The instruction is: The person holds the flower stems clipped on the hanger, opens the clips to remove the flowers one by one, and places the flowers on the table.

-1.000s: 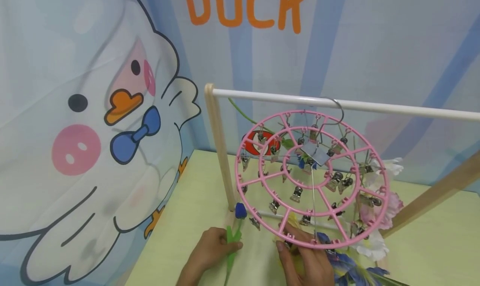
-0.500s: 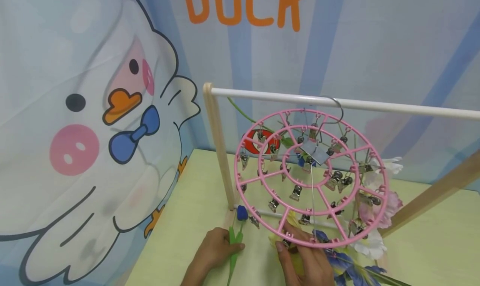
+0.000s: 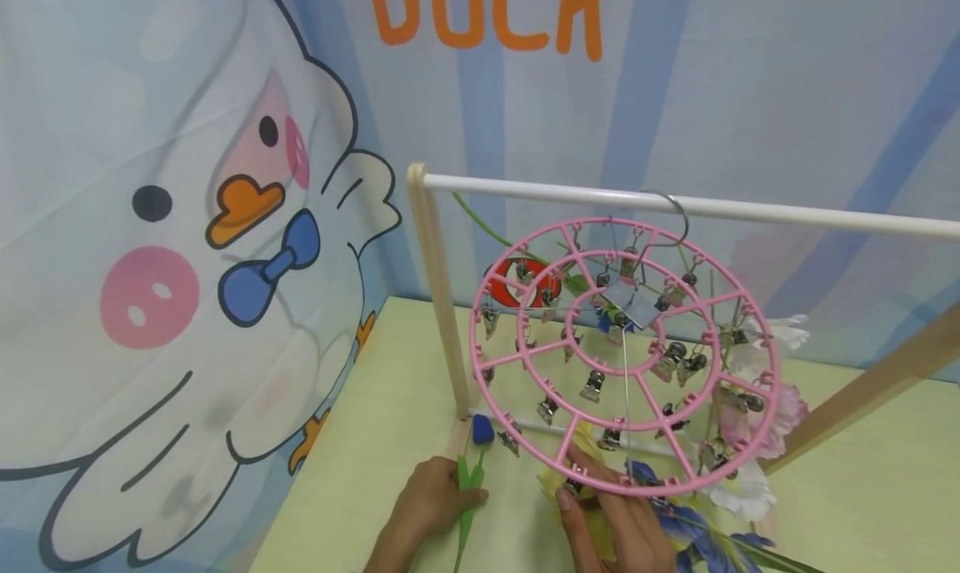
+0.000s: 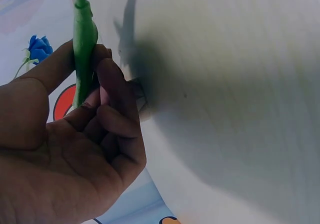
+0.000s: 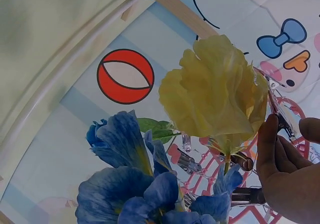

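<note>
Left hand [image 3: 429, 498] pinches a blue tulip [image 3: 465, 475] left of the pink clip hanger [image 3: 635, 376]; across a gap, right hand [image 3: 621, 525] pinches its near-rim metal clip [image 3: 573, 485].

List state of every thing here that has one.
Left hand: pinching blue tulip by the stem
Blue tulip: petals closed
Right hand: pinching metal clip
Metal clip: open or shut, can't tell
Yellow flower: open bloom; whether clipped, can't tell
Ruffled blue flower: petals spread
Pink flower: petals spread
Pink round hanger: hooked on white rail
</note>
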`<state>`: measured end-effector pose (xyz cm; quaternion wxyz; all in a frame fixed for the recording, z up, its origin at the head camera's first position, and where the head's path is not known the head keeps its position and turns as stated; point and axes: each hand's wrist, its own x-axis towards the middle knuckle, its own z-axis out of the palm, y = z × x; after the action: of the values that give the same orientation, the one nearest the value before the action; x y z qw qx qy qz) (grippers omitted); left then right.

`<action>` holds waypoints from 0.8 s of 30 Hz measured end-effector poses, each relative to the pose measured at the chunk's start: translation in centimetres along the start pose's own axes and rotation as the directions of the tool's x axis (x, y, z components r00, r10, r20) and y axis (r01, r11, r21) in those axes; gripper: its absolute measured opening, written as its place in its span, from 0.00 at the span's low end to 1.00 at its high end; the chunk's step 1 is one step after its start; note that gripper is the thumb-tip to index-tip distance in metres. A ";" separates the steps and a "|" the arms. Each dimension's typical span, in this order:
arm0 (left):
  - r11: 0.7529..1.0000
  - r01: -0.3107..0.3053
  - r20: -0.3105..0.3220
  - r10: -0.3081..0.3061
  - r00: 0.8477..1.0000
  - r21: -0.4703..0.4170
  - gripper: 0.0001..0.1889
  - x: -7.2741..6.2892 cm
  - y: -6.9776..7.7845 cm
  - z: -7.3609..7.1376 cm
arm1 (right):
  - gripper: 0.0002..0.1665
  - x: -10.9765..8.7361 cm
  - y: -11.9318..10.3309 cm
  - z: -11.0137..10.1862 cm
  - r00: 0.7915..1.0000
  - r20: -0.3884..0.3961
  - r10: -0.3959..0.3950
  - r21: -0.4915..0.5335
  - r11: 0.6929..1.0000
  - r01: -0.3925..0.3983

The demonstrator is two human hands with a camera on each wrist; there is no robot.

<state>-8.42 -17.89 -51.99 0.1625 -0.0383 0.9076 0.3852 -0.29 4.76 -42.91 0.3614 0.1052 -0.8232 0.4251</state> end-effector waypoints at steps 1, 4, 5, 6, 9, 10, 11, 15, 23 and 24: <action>1.000 0.008 0.002 -0.008 1.000 0.005 0.19 0.0 0.0 0.0 | 0.34 0.0 -0.1 -0.1 1.000 0.007 0.008 -0.003 1.000 -0.008; 1.000 0.019 0.002 -0.019 1.000 0.014 0.19 0.1 0.0 0.1 | 0.34 -0.1 -0.3 -0.3 0.999 0.024 0.028 0.004 1.000 -0.028; 1.000 0.021 -0.001 -0.021 1.000 0.019 0.19 0.0 0.1 0.1 | 0.34 -0.2 -0.3 -0.4 0.999 0.024 0.029 0.004 1.000 -0.029; 1.000 0.020 -0.006 -0.020 1.000 0.023 0.19 0.0 0.1 0.1 | 0.34 -0.2 -0.4 -0.5 0.999 0.027 0.038 0.006 0.999 -0.038; 0.999 0.021 -0.024 -0.020 1.000 0.035 0.19 0.0 0.2 0.1 | 0.34 -0.3 -0.7 -0.8 0.998 0.031 0.063 -0.008 0.998 -0.063; 0.999 0.024 -0.029 -0.022 0.999 0.039 0.19 0.1 0.3 0.1 | 0.34 -0.3 -0.8 -0.9 0.997 0.036 0.075 -0.020 0.997 -0.075; 0.999 0.028 -0.034 -0.027 0.999 0.046 0.19 0.1 0.3 0.2 | 0.34 -0.3 -0.8 -1.0 0.996 0.039 0.083 -0.025 0.996 -0.082; 0.996 0.057 -0.047 -0.053 0.997 0.073 0.20 0.2 0.4 0.4 | 0.34 -0.4 -1.2 -1.6 0.989 0.066 0.133 -0.063 0.990 -0.129; 0.991 0.030 -0.093 -0.018 0.995 0.134 0.21 0.2 0.3 0.9 | 0.20 -0.1 -2.3 -2.9 0.927 0.178 0.329 -0.115 0.943 -0.313; 0.990 0.026 -0.100 -0.012 0.995 0.140 0.21 0.2 0.3 0.9 | 0.19 -0.1 -2.4 -3.1 0.919 0.195 0.344 -0.127 0.938 -0.324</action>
<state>-8.43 -16.99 -52.43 0.1231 -0.0545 0.9391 0.3161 2.49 5.68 -40.34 0.1972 -0.0083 -0.8818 0.4283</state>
